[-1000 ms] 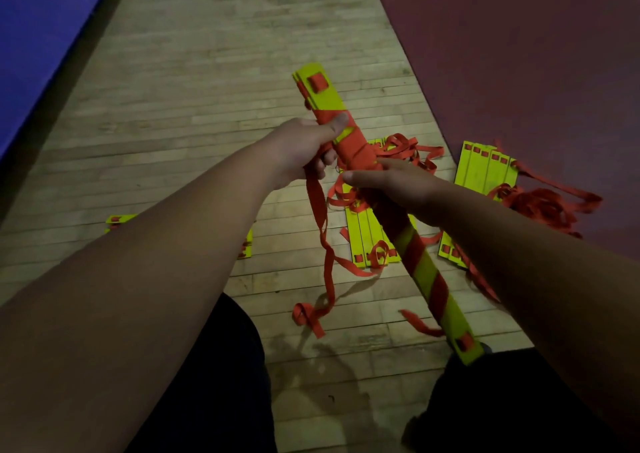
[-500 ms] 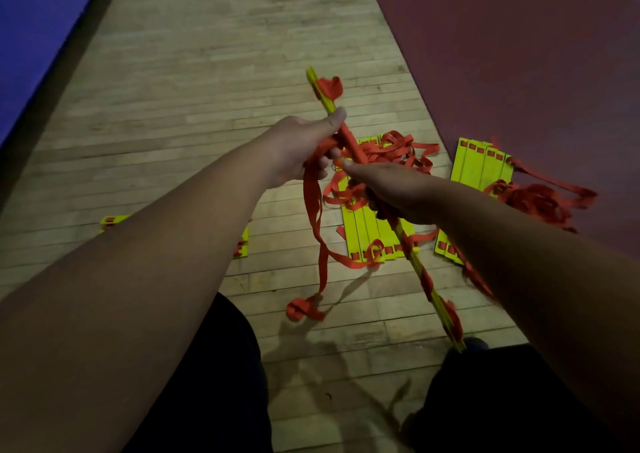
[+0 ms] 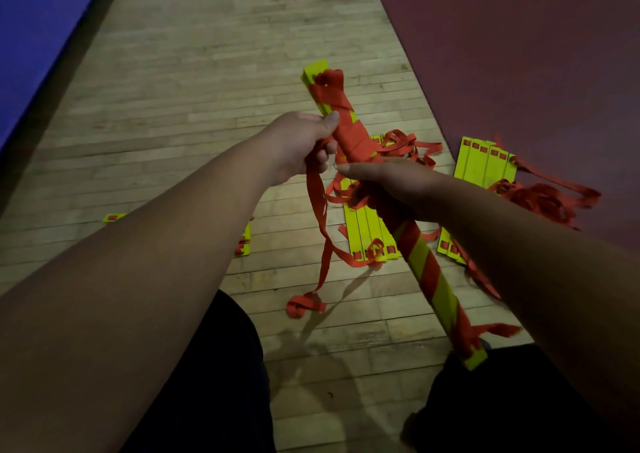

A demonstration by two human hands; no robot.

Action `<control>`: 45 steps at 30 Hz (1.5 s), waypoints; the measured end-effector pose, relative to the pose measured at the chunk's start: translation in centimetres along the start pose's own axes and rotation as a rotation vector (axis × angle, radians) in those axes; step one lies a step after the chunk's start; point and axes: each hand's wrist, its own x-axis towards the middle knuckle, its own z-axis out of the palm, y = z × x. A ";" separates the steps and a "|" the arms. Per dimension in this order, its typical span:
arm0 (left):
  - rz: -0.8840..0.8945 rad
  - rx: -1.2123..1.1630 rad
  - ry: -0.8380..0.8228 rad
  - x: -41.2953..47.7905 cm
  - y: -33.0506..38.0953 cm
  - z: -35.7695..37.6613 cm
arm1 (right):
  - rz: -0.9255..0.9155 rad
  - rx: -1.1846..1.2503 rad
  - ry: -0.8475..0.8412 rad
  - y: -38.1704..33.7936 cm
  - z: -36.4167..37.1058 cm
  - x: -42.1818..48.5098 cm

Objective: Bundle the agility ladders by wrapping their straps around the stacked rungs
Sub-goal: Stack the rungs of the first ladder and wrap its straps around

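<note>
Yellow stacked rungs (image 3: 420,255), bound in orange strap (image 3: 349,130), are held above the wooden floor (image 3: 207,88) as one long bundle, its axis running from a far end at 11 o'clock to a near end at 5 o'clock. The left hand (image 3: 301,147) curls its fingers (image 3: 323,156) round the strap's loose tail, thumb pressed on the wrap, while the right hand (image 3: 391,189) grips the bundle's middle. Wraps lie dense on the far half and spiral with yellow gaps on the near half.
</note>
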 end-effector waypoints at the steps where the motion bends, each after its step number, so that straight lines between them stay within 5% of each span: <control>1: 0.001 -0.002 0.000 0.0 0.0 0.1 | 0.009 0.024 -0.021 -0.2 0.0 -0.2; 5: 0.007 0.084 0.054 0.1 0.0 0.7 | 0.062 0.181 -0.051 0.1 0.4 -0.4; 9: -0.034 0.197 0.120 0.2 -0.3 0.9 | 0.093 -0.016 0.079 1.4 0.6 0.7; 15: -0.125 0.239 0.043 -0.4 0.2 1.3 | 0.142 -0.215 -0.009 1.0 1.2 0.7; 29: -0.044 0.083 -0.020 0.7 -0.5 -0.4 | 0.021 0.001 -0.006 0.3 -0.1 -0.1; 34: 0.040 0.194 0.002 0.4 -0.4 0.1 | -0.020 0.090 -0.032 -0.1 0.2 -0.9; 40: 0.012 0.375 0.110 0.5 -0.6 0.5 | 0.029 -0.095 0.123 1.1 0.8 0.2; 45: -0.094 0.278 0.040 -0.4 0.5 0.8 | 0.071 -0.149 0.061 1.2 1.7 0.7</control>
